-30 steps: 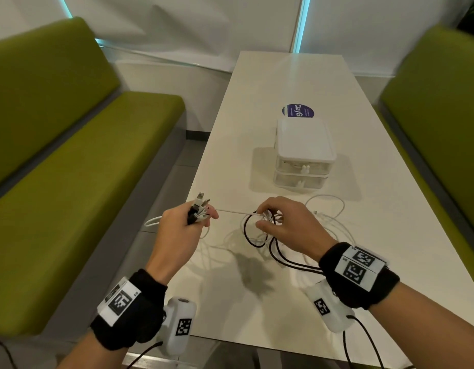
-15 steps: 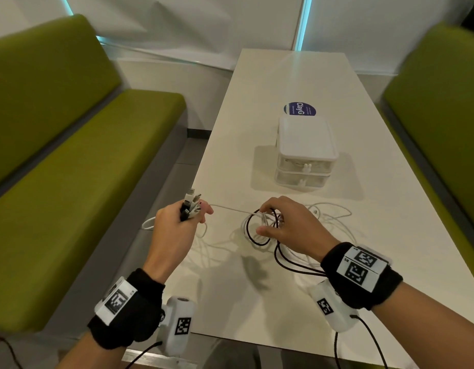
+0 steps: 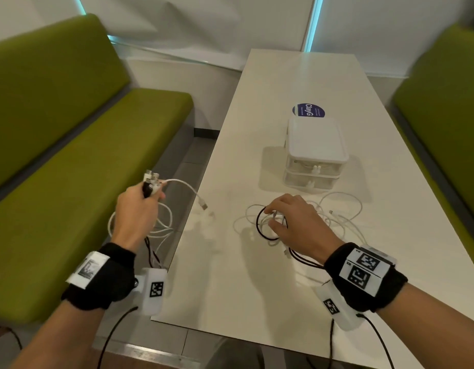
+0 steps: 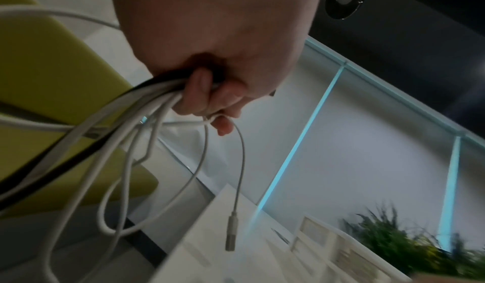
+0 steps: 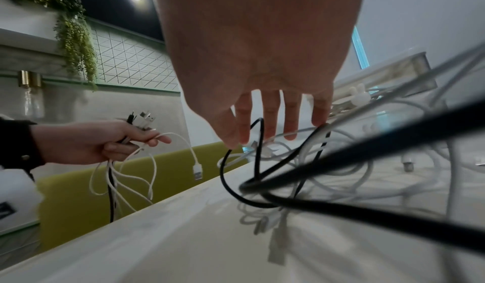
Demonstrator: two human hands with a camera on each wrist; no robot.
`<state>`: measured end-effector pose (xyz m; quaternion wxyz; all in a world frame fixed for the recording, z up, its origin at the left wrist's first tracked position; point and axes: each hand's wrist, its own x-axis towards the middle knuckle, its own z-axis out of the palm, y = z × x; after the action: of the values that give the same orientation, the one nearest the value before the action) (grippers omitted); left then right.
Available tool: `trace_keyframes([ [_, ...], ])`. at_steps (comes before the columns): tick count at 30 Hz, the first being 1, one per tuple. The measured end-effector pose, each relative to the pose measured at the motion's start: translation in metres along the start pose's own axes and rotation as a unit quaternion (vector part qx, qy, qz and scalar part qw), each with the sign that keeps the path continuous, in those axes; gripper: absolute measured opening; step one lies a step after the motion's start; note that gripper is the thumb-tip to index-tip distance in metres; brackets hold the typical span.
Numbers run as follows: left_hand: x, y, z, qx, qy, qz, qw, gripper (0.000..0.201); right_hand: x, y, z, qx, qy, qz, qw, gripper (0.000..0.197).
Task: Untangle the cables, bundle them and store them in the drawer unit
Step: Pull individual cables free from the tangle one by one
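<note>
- On the surface (image 3: pixel 257 302), near edge: tangled cables (image 3: pixel 334 222), white w/ one black loop, piled in front of the drawer unit (image 3: pixel 314 153); both drawers look closed.
- Right hand (image 3: pixel 294 222) over the pile, fingers curled down, thumb & forefinger pinching a strand at the black loop.
- Left hand (image 3: pixel 136 209) off the surface edge, over the green bench (image 3: pixel 70 182), fist closed round a bunch of plug ends; cords hang below, one white cord w/ USB plug (image 3: pixel 203 206) arcs free toward the surface.
- Step, by my read: still untangling, sorting ends into one hand.
- Next prob needs the pinched strand drawn clear of the black loop w/o tightening knots; bundling & storing not yet begun.
</note>
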<state>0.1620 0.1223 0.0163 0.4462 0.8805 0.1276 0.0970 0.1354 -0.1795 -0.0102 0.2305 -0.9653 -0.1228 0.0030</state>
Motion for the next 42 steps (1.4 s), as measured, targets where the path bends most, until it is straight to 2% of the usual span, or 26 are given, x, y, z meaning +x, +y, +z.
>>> trace_keyframes([
  [4, 0.021, -0.023, -0.019, 0.071, 0.068, -0.018, 0.995, 0.020, -0.001, 0.002, -0.003, 0.019, 0.002, 0.005, 1.000, 0.023],
  [7, 0.016, -0.029, -0.021, 0.107, 0.087, 0.005, 0.990, 0.012, -0.001, 0.002, -0.006, 0.009, -0.006, 0.015, 1.000, 0.026],
  [8, 0.013, -0.028, -0.018, 0.106, 0.080, 0.008, 0.991, 0.007, -0.002, 0.001, -0.007, 0.001, -0.010, 0.018, 1.000, 0.027],
  [12, -0.009, -0.013, 0.006, 0.027, 0.011, 0.048, 0.998, 0.020, -0.003, -0.001, -0.008, -0.003, -0.011, 0.028, 1.000, 0.022],
  [15, -0.026, 0.006, 0.025, -0.007, -0.036, 0.072, 0.997, 0.023, -0.005, 0.000, -0.011, 0.037, -0.001, 0.053, 0.998, 0.019],
  [19, -0.029, 0.022, 0.043, -0.096, -0.081, 0.033, 0.991, 0.025, -0.008, 0.002, -0.017, 0.092, 0.017, 0.066, 0.993, 0.004],
  [22, -0.018, 0.018, 0.043, -0.129, -0.102, -0.004, 0.986, 0.023, -0.007, 0.007, -0.018, 0.090, 0.023, 0.065, 0.994, 0.008],
  [25, -0.010, 0.013, 0.031, -0.169, -0.118, -0.023, 0.978, 0.032, -0.006, 0.006, -0.018, 0.039, 0.026, 0.041, 0.998, 0.008],
  [28, -0.008, 0.017, 0.014, -0.201, -0.132, -0.018, 0.970, 0.032, 0.002, -0.019, -0.018, -0.030, 0.062, -0.046, 0.997, 0.010],
  [30, -0.007, 0.021, 0.001, -0.229, -0.140, -0.005, 0.963, 0.029, 0.012, -0.045, -0.016, -0.038, 0.063, -0.096, 0.993, 0.014],
  [33, -0.009, 0.026, -0.016, -0.257, -0.144, 0.017, 0.955, 0.027, 0.029, -0.087, -0.005, 0.014, 0.026, -0.151, 0.988, 0.025],
  [35, -0.010, 0.026, -0.025, -0.276, -0.146, 0.030, 0.950, 0.028, 0.042, -0.116, 0.011, 0.035, -0.042, -0.187, 0.981, 0.038],
  [37, -0.011, 0.025, -0.033, -0.303, -0.141, 0.041, 0.942, 0.029, 0.057, -0.137, 0.035, 0.011, -0.130, -0.185, 0.974, 0.044],
  [39, -0.010, 0.025, -0.044, -0.328, -0.126, 0.047, 0.935, 0.030, 0.069, -0.146, 0.059, -0.014, -0.165, -0.156, 0.974, 0.031],
  [42, -0.009, 0.023, -0.068, -0.355, -0.093, 0.050, 0.929, 0.031, 0.082, -0.147, 0.078, -0.024, -0.161, -0.127, 0.979, 0.020],
])
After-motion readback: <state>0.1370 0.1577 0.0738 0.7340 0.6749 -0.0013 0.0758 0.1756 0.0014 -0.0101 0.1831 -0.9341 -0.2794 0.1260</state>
